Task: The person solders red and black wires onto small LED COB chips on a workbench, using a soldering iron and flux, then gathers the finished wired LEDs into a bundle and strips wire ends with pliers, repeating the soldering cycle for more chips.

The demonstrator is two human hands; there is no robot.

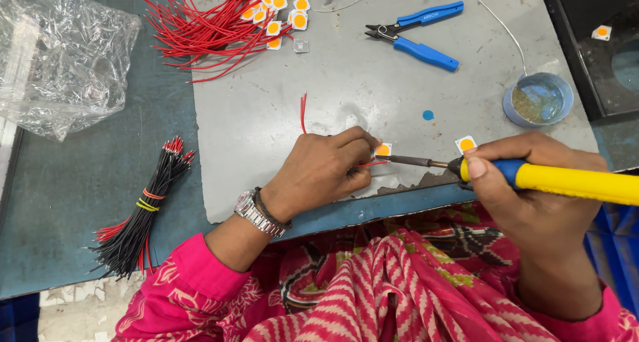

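Currently left hand (pixel 319 172) pinches a thin red wire (pixel 370 163) against a small square orange-centred chip (pixel 383 149) on the grey metal sheet (pixel 266 115). Right hand (pixel 532 182), fist closed, grips a yellow-handled soldering iron (pixel 572 182), tip touching the chip.

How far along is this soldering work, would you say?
Done: a pile of chips with red wires attached lies at the top of the grey mat. In hand: the left hand holds a red wire against a small chip while the right hand brings the soldering iron to it. Left: another bare chip and a bundle of black wires.
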